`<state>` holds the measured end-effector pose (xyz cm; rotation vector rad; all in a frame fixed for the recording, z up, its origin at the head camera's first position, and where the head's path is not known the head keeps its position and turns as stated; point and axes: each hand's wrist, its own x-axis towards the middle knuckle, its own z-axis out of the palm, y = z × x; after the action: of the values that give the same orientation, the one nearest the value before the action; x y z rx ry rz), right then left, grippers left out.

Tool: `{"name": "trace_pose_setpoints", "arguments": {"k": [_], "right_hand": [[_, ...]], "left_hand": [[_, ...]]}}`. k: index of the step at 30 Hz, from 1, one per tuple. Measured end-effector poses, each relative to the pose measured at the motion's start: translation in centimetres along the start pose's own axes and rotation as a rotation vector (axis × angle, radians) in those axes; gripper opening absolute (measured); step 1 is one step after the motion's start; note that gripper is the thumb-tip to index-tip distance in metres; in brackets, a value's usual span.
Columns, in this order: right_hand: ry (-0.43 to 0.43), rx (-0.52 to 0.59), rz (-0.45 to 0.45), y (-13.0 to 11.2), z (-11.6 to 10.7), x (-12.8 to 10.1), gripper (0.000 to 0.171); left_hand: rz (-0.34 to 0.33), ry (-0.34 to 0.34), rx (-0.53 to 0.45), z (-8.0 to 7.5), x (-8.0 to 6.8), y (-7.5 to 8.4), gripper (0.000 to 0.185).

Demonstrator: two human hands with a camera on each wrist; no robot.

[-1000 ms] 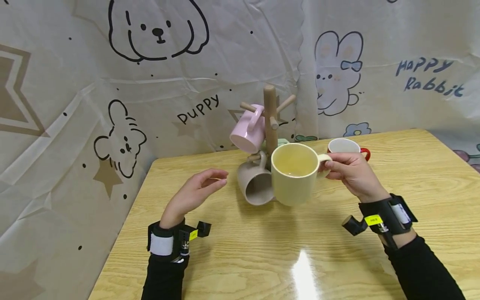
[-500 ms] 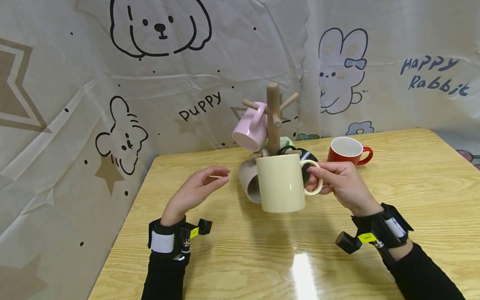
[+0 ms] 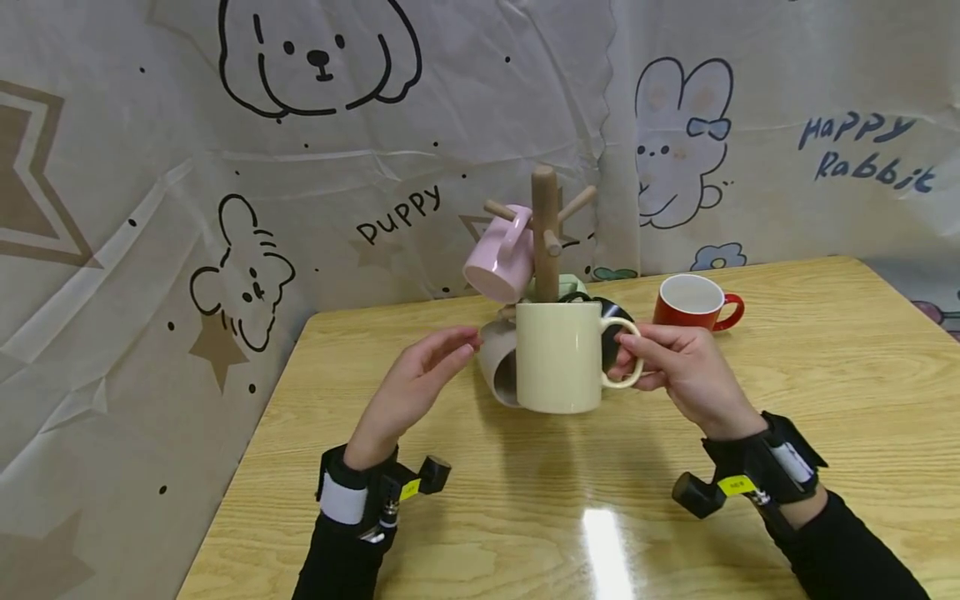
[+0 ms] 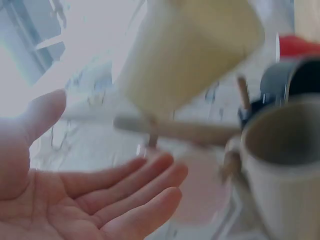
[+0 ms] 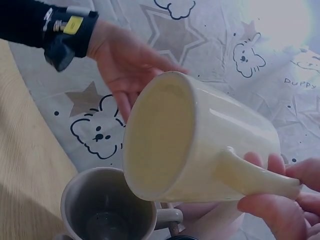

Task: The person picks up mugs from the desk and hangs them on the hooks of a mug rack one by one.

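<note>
A pale yellow mug (image 3: 558, 358) hangs in the air in front of the wooden mug tree (image 3: 545, 233), upright in the head view. My right hand (image 3: 686, 371) pinches its handle (image 5: 260, 177) between thumb and fingers. To the mug's left, my left hand (image 3: 412, 387) has its fingers extended and its palm turned towards the mug, holding nothing; in the left wrist view a gap shows between that hand (image 4: 95, 190) and the yellow mug (image 4: 190, 55). A grey-beige mug (image 3: 498, 362) on a lower peg is partly hidden behind the yellow one.
A pink mug (image 3: 501, 258) hangs from an upper left peg. Behind the yellow mug, a black mug (image 3: 617, 321) and something light green (image 3: 572, 287) show in part. A red mug with a white inside (image 3: 692, 304) stands on the wooden table (image 3: 810, 383) at right. A printed cloth (image 3: 360, 150) hangs behind.
The yellow mug has swung from tipped, its inside showing, to upright, shifting left and down overall. My left hand has moved right, closer to the mug. The right hand keeps its pinch on the handle.
</note>
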<state>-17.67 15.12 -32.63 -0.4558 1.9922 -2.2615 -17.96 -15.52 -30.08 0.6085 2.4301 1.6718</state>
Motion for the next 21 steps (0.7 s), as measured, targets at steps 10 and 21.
{"name": "trace_pose_setpoints", "arguments": {"k": [10,21], "right_hand": [[-0.008,-0.040,-0.032,-0.5,0.6,-0.6,0.013],[0.005,-0.071,0.005,-0.9,0.4,-0.2,0.014]], "left_hand": [[-0.070,0.000,-0.232,5.8,2.2,1.7,0.082],[-0.144,0.143,-0.532,8.9,4.2,2.1,0.068]]}}
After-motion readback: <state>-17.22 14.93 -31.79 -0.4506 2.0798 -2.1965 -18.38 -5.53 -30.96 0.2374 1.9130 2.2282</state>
